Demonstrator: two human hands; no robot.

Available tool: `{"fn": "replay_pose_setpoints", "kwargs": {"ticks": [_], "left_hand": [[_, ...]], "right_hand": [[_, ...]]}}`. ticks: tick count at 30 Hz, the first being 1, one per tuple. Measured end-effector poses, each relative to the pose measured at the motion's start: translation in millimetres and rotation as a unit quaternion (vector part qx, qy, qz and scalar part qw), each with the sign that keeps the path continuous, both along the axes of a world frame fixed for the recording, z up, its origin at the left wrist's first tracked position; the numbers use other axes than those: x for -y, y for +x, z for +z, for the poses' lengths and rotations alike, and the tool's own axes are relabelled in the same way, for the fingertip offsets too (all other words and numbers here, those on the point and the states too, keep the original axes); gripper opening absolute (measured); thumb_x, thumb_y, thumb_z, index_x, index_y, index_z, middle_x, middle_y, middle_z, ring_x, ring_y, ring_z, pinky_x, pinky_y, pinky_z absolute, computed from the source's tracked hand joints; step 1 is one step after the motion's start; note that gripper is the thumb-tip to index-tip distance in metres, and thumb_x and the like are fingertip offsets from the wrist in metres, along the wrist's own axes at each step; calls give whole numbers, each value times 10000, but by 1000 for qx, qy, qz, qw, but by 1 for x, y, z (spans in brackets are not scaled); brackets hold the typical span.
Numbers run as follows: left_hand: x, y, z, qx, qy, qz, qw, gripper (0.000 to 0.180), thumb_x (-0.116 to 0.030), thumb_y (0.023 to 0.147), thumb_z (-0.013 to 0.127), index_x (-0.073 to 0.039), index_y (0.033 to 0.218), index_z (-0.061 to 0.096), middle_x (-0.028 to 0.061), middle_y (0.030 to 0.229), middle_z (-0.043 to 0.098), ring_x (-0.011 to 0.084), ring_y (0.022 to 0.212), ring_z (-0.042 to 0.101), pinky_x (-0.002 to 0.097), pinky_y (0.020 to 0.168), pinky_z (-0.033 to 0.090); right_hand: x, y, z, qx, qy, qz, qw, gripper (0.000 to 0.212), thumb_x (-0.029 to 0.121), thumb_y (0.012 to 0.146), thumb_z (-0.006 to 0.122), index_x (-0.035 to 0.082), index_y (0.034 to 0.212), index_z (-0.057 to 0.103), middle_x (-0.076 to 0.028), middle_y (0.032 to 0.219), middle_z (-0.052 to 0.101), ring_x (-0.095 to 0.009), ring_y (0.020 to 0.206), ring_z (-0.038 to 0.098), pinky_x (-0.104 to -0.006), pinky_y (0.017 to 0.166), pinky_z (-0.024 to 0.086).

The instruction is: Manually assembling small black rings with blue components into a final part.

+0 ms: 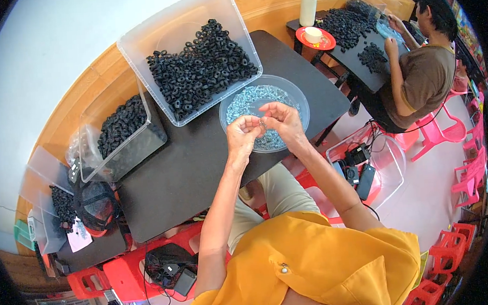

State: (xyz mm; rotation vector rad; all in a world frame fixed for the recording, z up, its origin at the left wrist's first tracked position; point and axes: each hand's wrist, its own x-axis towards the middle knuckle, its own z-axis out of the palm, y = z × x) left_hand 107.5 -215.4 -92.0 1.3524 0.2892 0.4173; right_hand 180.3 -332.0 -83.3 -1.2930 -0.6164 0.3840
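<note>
My left hand [244, 135] and my right hand [285, 125] meet above a round clear plastic basin [303, 105] of small shiny silver metal pieces [249, 100]. Both hands are closed, thumbs and fingertips pinching a small metallic piece [263, 124] between them. Fingers partly cover it, so its exact shape cannot be made out. Just beyond my left hand, a large clear plastic bin [190, 7] stands tilted, holding a heap of black ring-shaped parts [200, 71].
The black table [184, 181] also carries a second bin [138, 153] of black parts at left. At the right, a co-worker [429, 74] handles black parts at another table, near a white bottle [309, 6] and red plate [326, 40]. Red stools [123, 277] and cabled devices [362, 173] stand close by.
</note>
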Motion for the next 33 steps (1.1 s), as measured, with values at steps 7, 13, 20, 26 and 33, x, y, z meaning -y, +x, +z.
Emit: {"fn": "replay_pose_setpoints", "kwargs": {"ticks": [7,13,20,26,33], "left_hand": [[5,0,4,4,-31,11,999,128,71,723,622,22,831,574,79,732,614,123,650,605,232,569,507],[4,3,-2,-10,59,-4,998,167,70,722,631,11,863,567,75,751,614,123,659,605,228,566,506],[-11,0,7,-28,-37,-75,996,202,54,715,653,0,886,561,85,764,620,137,674,617,233,574,519],[-14,7,7,-53,-56,-101,992,174,5,757,635,-12,915,565,79,803,626,144,692,626,229,603,521],[-3,37,7,-37,291,49,955,206,48,761,571,14,963,592,78,852,594,129,648,602,228,573,494]], "right_hand": [[1,-1,-6,27,-32,-7,999,130,-3,761,596,-15,891,594,-37,723,609,-84,635,575,-218,567,461],[4,7,-6,-21,-34,28,999,93,36,784,613,-17,846,568,-53,713,619,-94,630,591,-215,545,465],[10,14,-6,-75,7,84,994,89,54,792,612,7,858,575,-39,755,621,-88,643,578,-215,570,474],[9,18,-5,-98,18,37,994,91,57,801,589,18,883,589,-28,787,608,-86,674,565,-215,592,474],[14,32,1,-30,-46,-49,997,120,92,835,538,10,905,590,-5,746,555,-83,643,517,-233,579,473]]}}
